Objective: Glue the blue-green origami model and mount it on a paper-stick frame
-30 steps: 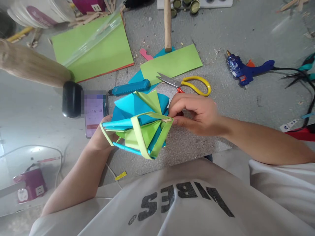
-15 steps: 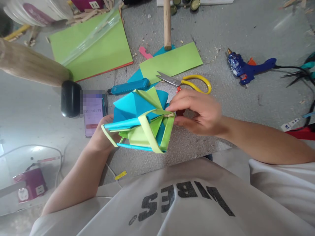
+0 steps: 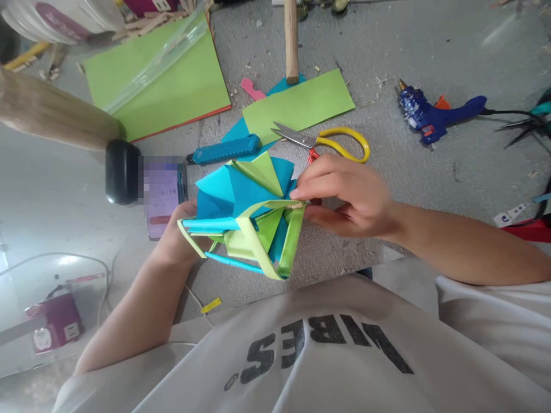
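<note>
Between my hands is a blue and green paper pinwheel model (image 3: 241, 192), with folded fan-like blades and a frame of rolled and folded paper strips. My left hand (image 3: 178, 235) grips its left side from behind; the fingertips are hidden by the paper. At its right end, my right hand (image 3: 344, 195) has thumb and fingers closed at the hub, beside a small light wooden stick end (image 3: 297, 205). Just beyond the model lie yellow-handled scissors (image 3: 342, 142) and a blue utility knife (image 3: 226, 150).
A green paper strip (image 3: 301, 103) lies over blue paper. Farther left are green sheets (image 3: 159, 74), a wooden cylinder (image 3: 55, 109), a black case (image 3: 121, 172) and a phone (image 3: 162, 195). A blue glue gun (image 3: 434, 112) with its cord is at right. A wooden handle (image 3: 291, 43) extends from the back.
The paper model has tilted slightly, its lower front frame corner dropping toward me. Both hands keep their hold in nearly the same place.
</note>
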A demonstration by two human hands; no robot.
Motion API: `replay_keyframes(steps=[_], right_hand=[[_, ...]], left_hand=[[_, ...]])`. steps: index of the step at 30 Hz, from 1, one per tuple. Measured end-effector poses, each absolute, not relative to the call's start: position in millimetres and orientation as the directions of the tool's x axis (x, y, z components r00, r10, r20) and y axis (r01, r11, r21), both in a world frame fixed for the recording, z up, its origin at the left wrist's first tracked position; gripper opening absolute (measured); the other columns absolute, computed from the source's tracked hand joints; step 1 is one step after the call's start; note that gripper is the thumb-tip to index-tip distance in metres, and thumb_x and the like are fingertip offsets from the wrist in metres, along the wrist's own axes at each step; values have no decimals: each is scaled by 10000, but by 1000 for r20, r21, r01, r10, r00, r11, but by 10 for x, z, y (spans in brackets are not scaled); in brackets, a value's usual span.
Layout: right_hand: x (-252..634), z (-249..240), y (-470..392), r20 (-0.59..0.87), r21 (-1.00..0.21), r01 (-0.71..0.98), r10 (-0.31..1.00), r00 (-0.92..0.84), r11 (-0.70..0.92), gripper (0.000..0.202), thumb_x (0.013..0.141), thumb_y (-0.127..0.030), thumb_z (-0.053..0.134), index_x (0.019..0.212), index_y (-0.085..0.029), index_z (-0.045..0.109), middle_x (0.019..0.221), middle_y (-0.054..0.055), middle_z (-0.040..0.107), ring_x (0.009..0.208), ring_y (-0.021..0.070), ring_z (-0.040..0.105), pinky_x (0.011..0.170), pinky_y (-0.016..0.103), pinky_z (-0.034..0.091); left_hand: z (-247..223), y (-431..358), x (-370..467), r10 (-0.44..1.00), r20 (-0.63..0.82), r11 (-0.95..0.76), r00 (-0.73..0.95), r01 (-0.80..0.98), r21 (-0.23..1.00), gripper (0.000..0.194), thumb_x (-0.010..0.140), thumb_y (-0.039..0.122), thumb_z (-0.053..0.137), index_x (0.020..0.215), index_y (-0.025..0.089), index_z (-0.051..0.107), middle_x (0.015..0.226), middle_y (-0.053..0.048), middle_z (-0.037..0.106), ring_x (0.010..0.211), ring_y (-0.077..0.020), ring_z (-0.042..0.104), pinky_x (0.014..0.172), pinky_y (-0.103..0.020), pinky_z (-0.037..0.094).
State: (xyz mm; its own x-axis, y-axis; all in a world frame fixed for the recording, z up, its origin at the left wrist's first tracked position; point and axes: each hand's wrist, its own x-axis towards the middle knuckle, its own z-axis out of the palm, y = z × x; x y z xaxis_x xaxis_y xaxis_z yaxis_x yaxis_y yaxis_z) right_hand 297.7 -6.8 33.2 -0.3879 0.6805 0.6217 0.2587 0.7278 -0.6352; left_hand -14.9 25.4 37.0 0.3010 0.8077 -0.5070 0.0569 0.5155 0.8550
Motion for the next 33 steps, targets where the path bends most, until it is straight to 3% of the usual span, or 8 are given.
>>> replay_keyframes(steps=[3,6,11,18,23,26,29,33], right_hand=[[2964,349,-70,651,-610,251,656,-382,751,204,1162,-393,692,1290,-266,787,1151,37,818,1010,168,804,857,334,656],[2944,352,-64,688,-584,231,626,-366,778,142,1153,-328,710,1237,-247,793,1134,31,831,1002,147,808,849,300,653],[2942,322,-62,696,-560,286,628,-348,778,125,1143,-346,732,1204,-265,806,1103,28,831,935,145,805,794,303,651],[3004,377,-81,715,-538,242,590,-376,807,167,1099,-212,760,1261,-256,755,1225,23,862,1100,160,859,919,313,738],[3013,386,-107,735,-480,280,556,-388,831,193,1107,-108,725,1277,-199,706,1268,36,876,1191,114,864,1029,260,744],[2998,369,-103,761,-447,302,535,-368,842,157,1123,-137,711,1254,-223,713,1225,15,881,1136,112,878,997,261,758],[2999,367,-97,756,-446,307,537,-373,841,149,1112,-136,716,1235,-221,713,1208,6,877,1095,115,878,956,263,759],[3033,390,-97,722,-478,291,559,-408,829,175,1090,-122,729,1248,-196,721,1234,17,862,1117,109,856,1002,245,729]], left_hand=[[403,257,-116,817,-497,507,292,46,861,485,483,581,1108,630,215,825,590,-49,758,824,-382,872,843,-540,783],[417,249,-95,828,-492,506,269,19,862,475,423,567,1125,637,248,845,559,-7,739,821,-369,879,894,-535,787],[330,217,-174,827,-489,501,278,30,865,547,500,691,1073,698,225,865,684,-58,834,805,-359,875,829,-502,783],[288,264,-213,803,-522,543,288,6,840,447,519,531,1093,663,194,837,640,-95,804,1099,-456,899,974,-532,788],[340,295,-178,791,-509,549,340,-27,835,560,509,685,1105,601,206,830,532,-28,742,683,-314,873,652,-386,773],[407,282,-104,826,-475,523,304,-100,846,518,401,596,1184,631,254,869,475,49,697,461,-215,758,501,-303,697],[442,270,-51,843,-455,507,288,-136,851,513,319,501,1214,680,315,900,455,97,672,420,-195,727,562,-326,738],[395,271,-72,839,-460,508,291,-116,853,485,455,616,1175,673,288,893,515,62,730,511,-221,792,703,-375,789]])
